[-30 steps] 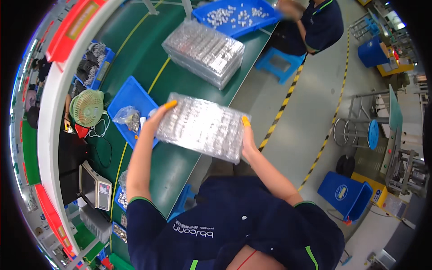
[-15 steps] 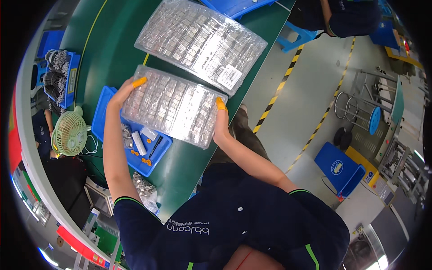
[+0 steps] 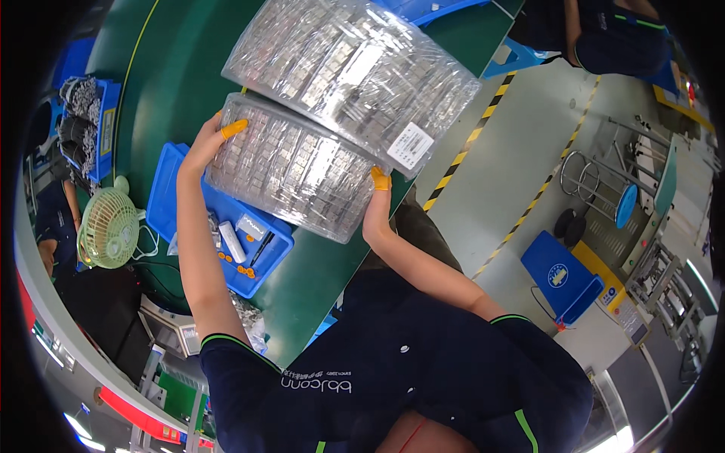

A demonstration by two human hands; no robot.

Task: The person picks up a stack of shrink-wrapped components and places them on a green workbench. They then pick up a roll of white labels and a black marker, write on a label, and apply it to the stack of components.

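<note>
Between my two hands is a plastic-wrapped tray (image 3: 291, 170) filled with rows of small metal parts. My left hand (image 3: 205, 147) grips its left end, a yellow finger cot on the thumb lying over the top. My right hand (image 3: 377, 204) closes on the right end, also with a yellow cot on its thumb. The fingers beneath the tray are hidden. Right beyond it lies a larger wrapped stack of similar parts (image 3: 340, 60) with a white label (image 3: 410, 145); the held tray's far edge meets or nearly meets it.
A blue bin (image 3: 276, 253) under my left forearm holds a white roll, a black pen and orange cots. Left stand a green fan (image 3: 111, 228) and a blue crate (image 3: 108, 128) of dark parts. Another person (image 3: 612, 34) sits at the upper right, beyond the green table's (image 3: 302, 283) edge.
The far wrapped stack appears larger and nearer, with its label shifted right and down. The held tray has tilted slightly, its glare lessened; both hands keep their grip.
</note>
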